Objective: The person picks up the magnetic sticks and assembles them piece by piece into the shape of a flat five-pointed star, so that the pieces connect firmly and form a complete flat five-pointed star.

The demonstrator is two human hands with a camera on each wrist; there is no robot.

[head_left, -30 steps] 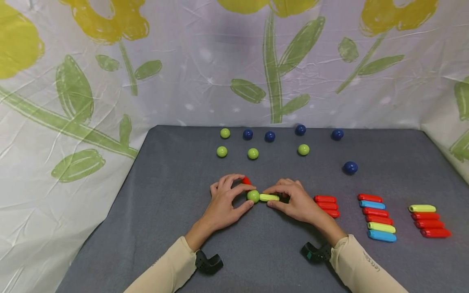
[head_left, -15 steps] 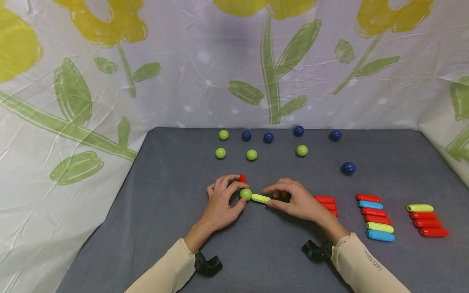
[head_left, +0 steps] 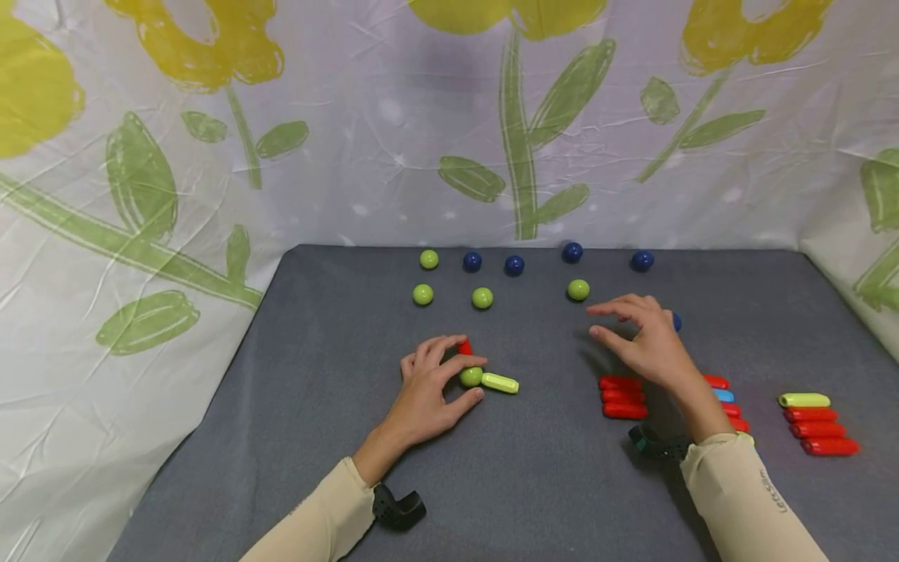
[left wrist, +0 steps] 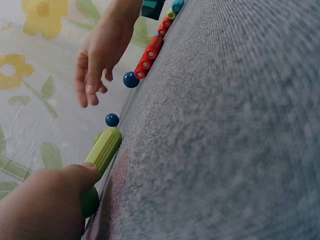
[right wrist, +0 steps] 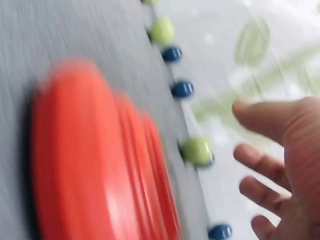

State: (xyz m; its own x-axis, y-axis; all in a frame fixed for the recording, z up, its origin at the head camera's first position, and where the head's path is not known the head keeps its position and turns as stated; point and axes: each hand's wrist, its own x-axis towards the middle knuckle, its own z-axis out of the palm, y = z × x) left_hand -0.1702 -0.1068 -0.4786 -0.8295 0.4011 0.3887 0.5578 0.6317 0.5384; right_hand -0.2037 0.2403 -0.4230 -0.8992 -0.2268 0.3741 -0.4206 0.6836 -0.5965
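My left hand rests on the table with thumb and index finger curled round a shiny green ball. A ribbed yellow-green stick joins the ball's right side. Behind it, a red stick shows partly past the left fingertips. In the left wrist view, the left thumb overlaps the near end of the yellow-green stick. My right hand is raised above the table, fingers spread and holding nothing. It is near a stack of red sticks and hides most of a blue ball.
Several green balls and blue balls lie along the back. To the right is a row of red, blue and yellow sticks, partly behind the right forearm, and another row of red sticks with one yellow stick. A flowered cloth hangs behind.
My right hand has let go of the yellow-green stick and moved right and away. The ball and stick shifted slightly left, then stayed put. My left hand remains at the ball.
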